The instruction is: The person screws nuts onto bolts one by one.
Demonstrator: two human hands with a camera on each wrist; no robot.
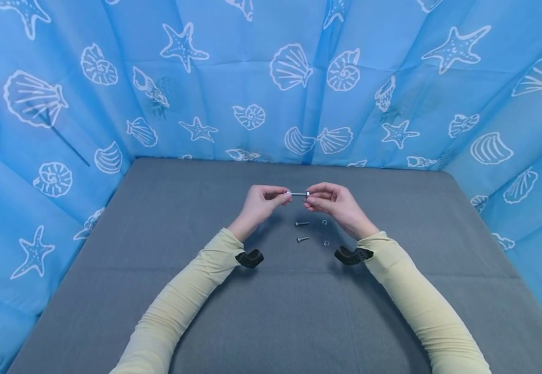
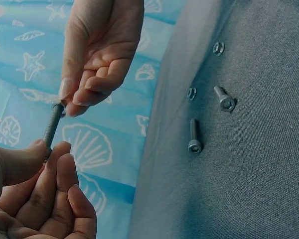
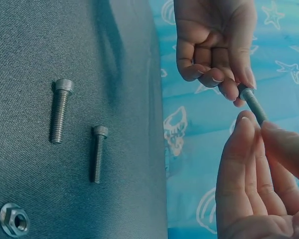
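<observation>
- So you're holding a bolt [image 1: 298, 194] up above the grey table [image 1: 271, 311], and it's bridging the gap between your hands, lying pretty much level across the head view.
- Your left hand [image 1: 260, 206] is pinching the head end, thumb and finger closed right down on it, with the threaded shaft sticking out past your fingertips toward the other hand.
- Your right hand [image 1: 338, 206] is pinching at the far end, thumb against fingers. A small nut [image 2: 59, 107] is sitting right at those fingertips; can't tell how far it's threaded on.
- The middle of the shaft is showing bare, neither hand touching it.
- On the table, nearer you than the pinch, the upper loose bolt [image 1: 301, 224] and lower loose bolt [image 1: 302, 239] are lying on their sides, heads pointing left.
- Just right of those, the upper loose nut [image 1: 324, 222] and lower loose nut [image 1: 326, 243] are sitting apart, one beside each bolt.
- Blue seashell curtain [image 1: 247, 93] is hanging behind everything.
</observation>
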